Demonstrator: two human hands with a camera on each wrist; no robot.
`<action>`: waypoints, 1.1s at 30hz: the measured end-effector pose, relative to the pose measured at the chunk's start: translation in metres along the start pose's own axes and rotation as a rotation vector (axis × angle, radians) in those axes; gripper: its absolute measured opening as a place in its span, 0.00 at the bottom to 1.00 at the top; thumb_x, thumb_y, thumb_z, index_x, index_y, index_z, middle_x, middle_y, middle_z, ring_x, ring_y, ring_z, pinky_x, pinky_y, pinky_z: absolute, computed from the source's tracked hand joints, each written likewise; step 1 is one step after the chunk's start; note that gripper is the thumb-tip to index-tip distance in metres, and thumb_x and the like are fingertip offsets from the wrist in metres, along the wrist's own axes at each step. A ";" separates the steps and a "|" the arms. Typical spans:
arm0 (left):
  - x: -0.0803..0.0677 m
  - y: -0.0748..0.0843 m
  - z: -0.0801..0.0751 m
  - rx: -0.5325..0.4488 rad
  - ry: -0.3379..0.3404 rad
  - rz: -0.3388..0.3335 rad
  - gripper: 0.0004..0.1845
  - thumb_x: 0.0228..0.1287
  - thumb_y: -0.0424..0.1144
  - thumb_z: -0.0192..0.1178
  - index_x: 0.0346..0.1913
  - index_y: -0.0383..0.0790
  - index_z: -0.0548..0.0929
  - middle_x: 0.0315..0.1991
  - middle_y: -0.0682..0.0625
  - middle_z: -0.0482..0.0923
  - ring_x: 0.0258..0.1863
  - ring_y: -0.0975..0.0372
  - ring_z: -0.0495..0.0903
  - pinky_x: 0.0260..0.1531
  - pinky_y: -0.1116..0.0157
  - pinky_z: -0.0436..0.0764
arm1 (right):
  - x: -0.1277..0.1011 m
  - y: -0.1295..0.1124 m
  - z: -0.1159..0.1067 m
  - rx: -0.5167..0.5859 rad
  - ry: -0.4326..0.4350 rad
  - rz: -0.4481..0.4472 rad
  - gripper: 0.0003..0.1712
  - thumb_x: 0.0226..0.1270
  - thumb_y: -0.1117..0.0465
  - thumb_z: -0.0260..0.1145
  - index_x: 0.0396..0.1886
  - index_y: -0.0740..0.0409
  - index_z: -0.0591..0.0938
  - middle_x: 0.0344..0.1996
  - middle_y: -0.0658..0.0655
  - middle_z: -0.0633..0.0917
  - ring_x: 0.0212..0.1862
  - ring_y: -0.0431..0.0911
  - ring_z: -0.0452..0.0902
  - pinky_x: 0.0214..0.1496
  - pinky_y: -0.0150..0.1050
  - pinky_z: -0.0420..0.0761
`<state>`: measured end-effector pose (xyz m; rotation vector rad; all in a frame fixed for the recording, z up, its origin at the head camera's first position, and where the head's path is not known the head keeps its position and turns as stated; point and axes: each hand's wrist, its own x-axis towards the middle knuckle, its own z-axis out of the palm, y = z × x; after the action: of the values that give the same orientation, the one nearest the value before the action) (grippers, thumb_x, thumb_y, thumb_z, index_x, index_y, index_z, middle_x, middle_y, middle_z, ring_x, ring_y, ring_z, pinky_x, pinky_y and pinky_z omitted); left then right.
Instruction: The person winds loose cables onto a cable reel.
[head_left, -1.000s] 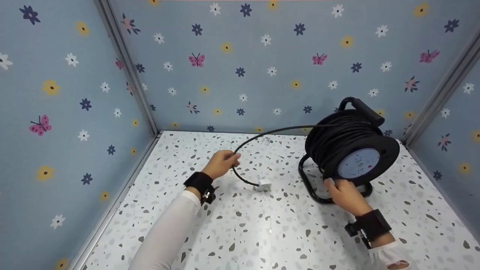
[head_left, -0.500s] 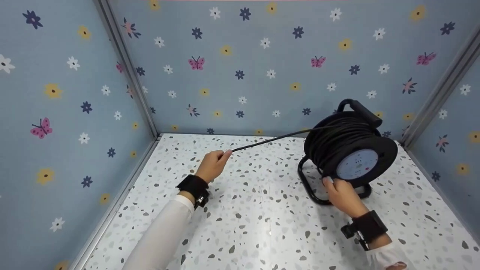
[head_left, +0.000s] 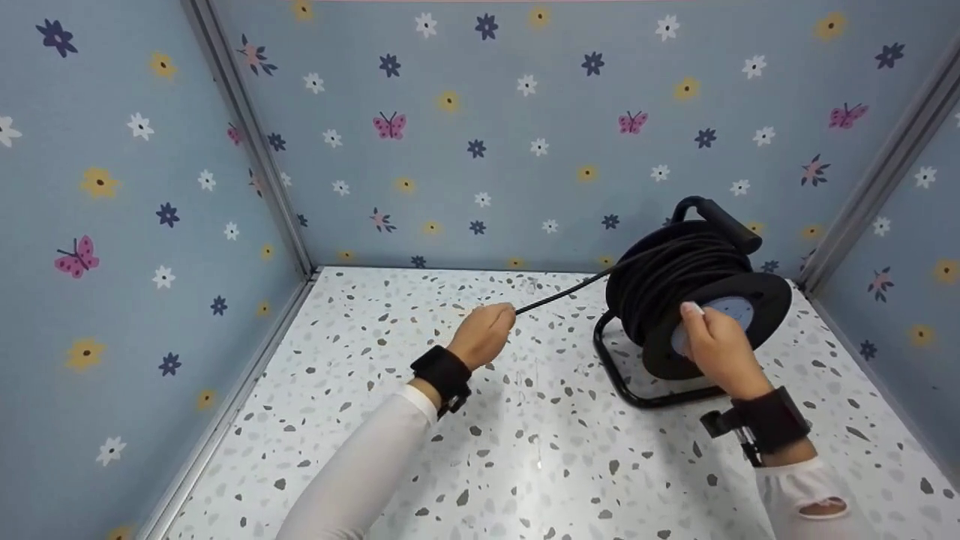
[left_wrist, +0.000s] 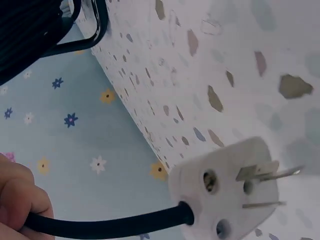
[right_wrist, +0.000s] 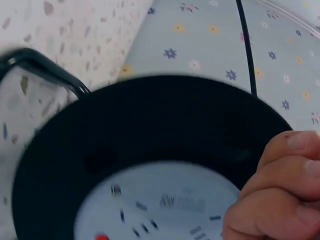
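A black cable reel [head_left: 675, 277] stands on its tube stand [head_left: 622, 379] at the back right of the speckled table [head_left: 525, 450]. My right hand [head_left: 712, 337] has its fingers curled against the reel's light-blue face [head_left: 739, 307]; in the right wrist view its fingers [right_wrist: 280, 190] lie on the face [right_wrist: 160, 205] below the black flange [right_wrist: 150, 125]. My left hand [head_left: 491, 328] grips the black cable [head_left: 559, 295], which runs taut to the reel. Under that hand a white plug [left_wrist: 230, 190] with metal prongs [left_wrist: 265, 172] hangs from the cable [left_wrist: 110, 225], just above the table.
Blue walls [head_left: 487, 150] with flower and butterfly prints close the table on the left, back and right. The reel's carry handle [head_left: 720, 214] sticks up near the back right corner. Bare tabletop lies in front of both hands.
My left hand has moved right toward the reel and the free cable is shorter. My right hand rose from the reel's lower rim to its face. The plug has left the table.
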<state>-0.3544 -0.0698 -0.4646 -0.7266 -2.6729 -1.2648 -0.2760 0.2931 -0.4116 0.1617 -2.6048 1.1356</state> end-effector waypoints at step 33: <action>0.054 0.100 0.085 -0.062 -0.066 0.102 0.15 0.90 0.40 0.43 0.45 0.38 0.79 0.33 0.54 0.73 0.33 0.63 0.73 0.43 0.67 0.74 | 0.025 0.060 -0.079 -0.086 0.142 0.108 0.34 0.91 0.43 0.42 0.26 0.58 0.75 0.15 0.44 0.74 0.21 0.39 0.71 0.32 0.32 0.70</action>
<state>-0.3468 0.0680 -0.4342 -0.9160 -2.6196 -1.3251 -0.2950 0.3923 -0.3945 -0.0770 -2.5557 1.0276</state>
